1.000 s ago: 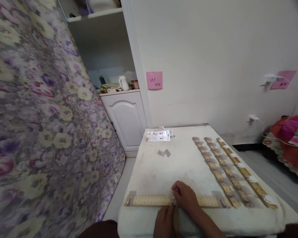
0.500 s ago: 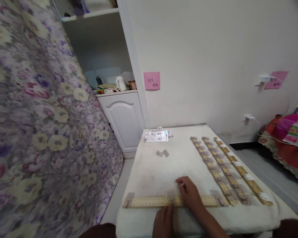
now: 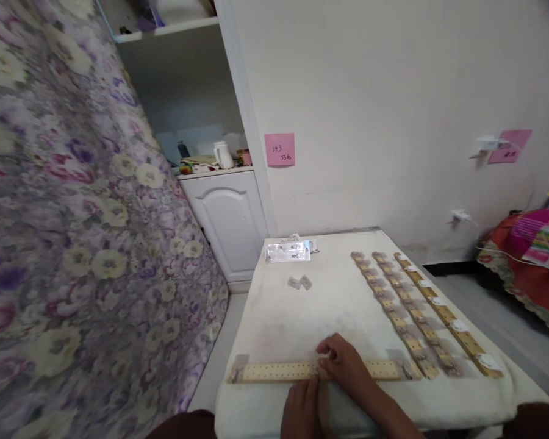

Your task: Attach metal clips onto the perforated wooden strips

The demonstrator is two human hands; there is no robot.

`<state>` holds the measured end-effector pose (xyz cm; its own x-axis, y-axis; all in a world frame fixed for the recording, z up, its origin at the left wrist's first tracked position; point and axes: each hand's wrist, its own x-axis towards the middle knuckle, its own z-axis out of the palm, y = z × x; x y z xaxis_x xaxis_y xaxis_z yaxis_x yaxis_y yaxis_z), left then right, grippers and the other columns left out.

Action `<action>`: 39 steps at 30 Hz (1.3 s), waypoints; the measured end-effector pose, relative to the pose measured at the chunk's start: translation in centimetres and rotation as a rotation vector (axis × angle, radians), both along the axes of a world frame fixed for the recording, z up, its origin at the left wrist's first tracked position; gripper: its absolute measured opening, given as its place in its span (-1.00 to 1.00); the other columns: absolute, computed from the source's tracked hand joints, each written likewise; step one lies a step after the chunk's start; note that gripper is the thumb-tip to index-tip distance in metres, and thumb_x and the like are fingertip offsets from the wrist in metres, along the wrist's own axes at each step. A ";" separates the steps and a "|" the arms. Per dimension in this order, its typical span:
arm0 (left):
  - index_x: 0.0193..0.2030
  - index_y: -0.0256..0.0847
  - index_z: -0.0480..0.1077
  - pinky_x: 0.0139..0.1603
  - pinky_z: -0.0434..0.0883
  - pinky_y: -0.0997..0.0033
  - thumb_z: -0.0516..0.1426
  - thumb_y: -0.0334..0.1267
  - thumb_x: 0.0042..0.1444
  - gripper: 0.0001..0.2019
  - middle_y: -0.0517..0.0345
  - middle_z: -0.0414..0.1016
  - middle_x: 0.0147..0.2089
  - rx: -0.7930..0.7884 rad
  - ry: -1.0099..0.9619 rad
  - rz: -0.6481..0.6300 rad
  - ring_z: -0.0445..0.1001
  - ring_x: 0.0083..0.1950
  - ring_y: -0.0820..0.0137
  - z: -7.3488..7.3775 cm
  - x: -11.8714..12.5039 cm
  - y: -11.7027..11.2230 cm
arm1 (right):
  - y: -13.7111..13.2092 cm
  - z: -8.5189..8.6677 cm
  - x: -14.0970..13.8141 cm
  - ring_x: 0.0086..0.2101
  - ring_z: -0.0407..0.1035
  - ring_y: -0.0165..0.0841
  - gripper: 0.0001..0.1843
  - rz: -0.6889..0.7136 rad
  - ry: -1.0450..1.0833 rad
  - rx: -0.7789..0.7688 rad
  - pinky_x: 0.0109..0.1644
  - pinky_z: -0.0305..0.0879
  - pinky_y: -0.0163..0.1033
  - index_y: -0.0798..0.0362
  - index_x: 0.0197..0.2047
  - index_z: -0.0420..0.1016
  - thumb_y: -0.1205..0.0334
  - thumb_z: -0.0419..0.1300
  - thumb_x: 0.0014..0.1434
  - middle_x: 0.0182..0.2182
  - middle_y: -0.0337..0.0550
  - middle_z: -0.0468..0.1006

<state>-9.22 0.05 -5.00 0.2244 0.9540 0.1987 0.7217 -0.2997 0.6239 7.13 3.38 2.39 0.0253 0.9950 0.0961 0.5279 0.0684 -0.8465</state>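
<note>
A pale perforated wooden strip [image 3: 279, 371] lies crosswise near the front of the table. Clear square pieces with small metal parts sit at its left end [image 3: 235, 373] and right end [image 3: 409, 369]. My left hand [image 3: 299, 407] is closed at the strip's near edge, fingertips against its middle. Over the strip's middle, my right hand [image 3: 345, 364] has thumb and index finger drawn toward each other beside a small clear piece [image 3: 315, 368]. Whatever is between those fingers is too small to make out. Two small clear squares [image 3: 299, 282] lie farther back.
Three strips [image 3: 373, 286] carrying clear or white pieces run along the table's right side. At the back left lies a clear plastic package [image 3: 287, 250]. A floral curtain [image 3: 100, 244] hangs left; a white cabinet [image 3: 229, 219] and wall stand behind.
My right hand has shifted slightly left and its fingers have come in close to the small clear piece on the strip's middle. My left hand stays in place.
</note>
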 end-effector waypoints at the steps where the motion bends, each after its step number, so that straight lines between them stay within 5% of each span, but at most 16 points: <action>1: 0.02 -0.16 0.43 0.11 0.26 0.20 0.02 -0.49 -0.08 -0.52 -0.06 0.49 0.00 -0.007 -0.015 0.008 0.37 0.01 0.14 0.0 0.0 0.0 | 0.2 0.1 -0.1 -0.38 0.32 -0.40 -0.81 0.020 -0.001 -0.012 -0.25 0.23 -0.34 0.01 -0.35 0.46 0.40 0.10 -0.07 -0.37 -0.24 0.45; 7: 0.04 -0.17 0.41 0.09 0.27 0.19 -0.03 -0.49 -0.02 -0.53 -0.08 0.49 -0.02 0.037 0.014 0.015 0.39 -0.01 0.16 0.7 0.2 -0.3 | 1.2 0.7 -0.4 -0.34 0.32 -0.42 -0.85 0.061 -0.065 -0.095 -0.26 0.18 -0.36 0.02 -0.46 0.49 0.40 0.12 -0.10 -0.39 -0.24 0.41; 15: 0.12 -0.19 0.34 0.08 0.30 0.17 0.01 -0.41 0.03 -0.53 -0.14 0.47 0.03 -0.039 0.056 -0.117 0.40 0.01 0.11 1.6 -0.7 0.2 | 4.0 -0.8 0.4 -0.43 0.29 -0.45 -0.67 0.167 -0.017 -0.201 -0.39 0.14 -0.39 0.06 -0.32 0.47 0.38 0.30 -0.28 -0.47 -0.33 0.42; 23: 0.11 -0.22 0.35 0.07 0.32 0.11 -0.03 -0.45 0.02 -0.52 -0.18 0.47 0.02 -0.037 0.129 -0.138 0.40 0.03 0.10 2.3 -0.5 0.4 | 5.2 -1.5 0.7 -0.49 0.23 -0.51 -0.70 0.275 0.039 -0.237 -0.45 0.08 -0.42 0.08 -0.38 0.50 0.42 0.31 -0.31 -0.52 -0.38 0.37; 29: 0.12 -0.21 0.33 0.09 0.30 0.13 -0.02 -0.46 -0.04 -0.47 -0.14 0.46 0.03 -0.016 0.168 -0.139 0.38 0.05 0.13 0.4 -1.0 1.0 | 4.8 -1.3 0.6 -0.49 0.24 -0.50 -0.70 0.275 0.080 -0.216 -0.45 0.09 -0.42 0.09 -0.37 0.51 0.43 0.31 -0.31 -0.52 -0.36 0.39; 34: 0.10 -0.23 0.33 0.09 0.34 0.18 -0.02 -0.34 0.05 -0.56 -0.12 0.47 0.02 0.172 -0.059 -0.144 0.39 0.05 0.19 -1.5 -1.9 0.7 | 4.5 -1.2 1.0 -0.50 0.27 -0.48 -0.80 0.238 0.147 -0.201 -0.44 0.13 -0.41 0.11 -0.38 0.50 0.37 0.26 -0.20 -0.52 -0.30 0.44; 39: -0.10 -0.16 0.39 -0.03 0.40 0.32 -0.08 -0.26 0.19 -0.73 -0.01 0.50 -0.15 0.196 -0.237 -0.081 0.44 -0.08 0.31 2.3 -2.4 0.0 | 5.4 -1.4 1.9 -0.59 0.21 -0.50 -0.89 0.159 0.214 -0.173 -0.52 0.08 -0.40 0.12 -0.44 0.44 0.37 0.12 -0.12 -0.61 -0.32 0.40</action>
<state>-11.64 0.09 -2.71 0.2233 0.8734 0.4327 0.5318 -0.4812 0.6969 9.00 8.82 1.03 -0.1308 0.9893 -0.0651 0.3308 -0.0184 -0.9435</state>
